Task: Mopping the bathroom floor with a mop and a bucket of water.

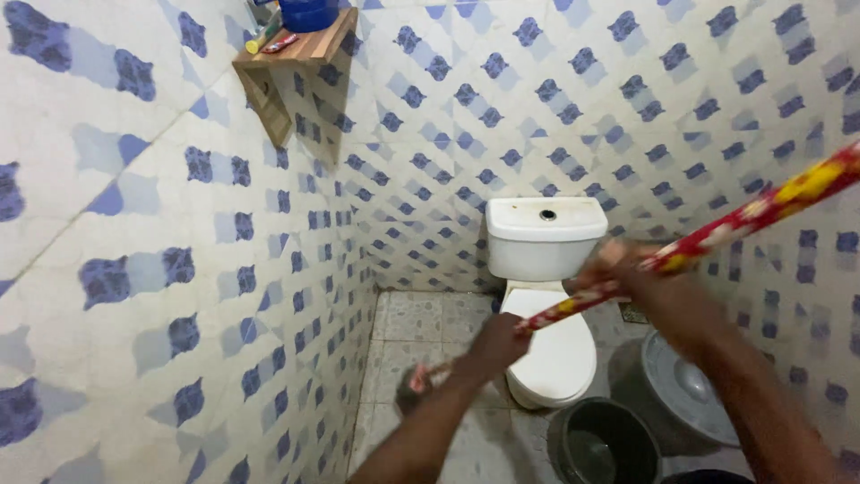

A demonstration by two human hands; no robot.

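Both hands are clenched around a long broom handle, a slim pole wrapped in a glossy red and yellow patterned film. It runs on a slant from the upper right down to the lower middle of the floor. The right hand grips it higher up, blurred, level with the toilet tank. The left hand is closed round it lower down, in front of the toilet. The dark head of the broom sits low against the floor, just left of the bowl; it is too blurred to make out its bristles.

The toilet is smooth white ceramic, its oval lid shut, the boxy tank topped with a round flush button. The floor is speckled, pale terrazzo-like tile. The walls are glazed white tiles with blue blotchy shapes set on the diagonal. Beside the bowl on the right stands a round dark bucket with a little water in it, and next to that a grey basin tipped against the wall. High on the left, a wooden corner shelf holds a blue container and a couple of tubes.
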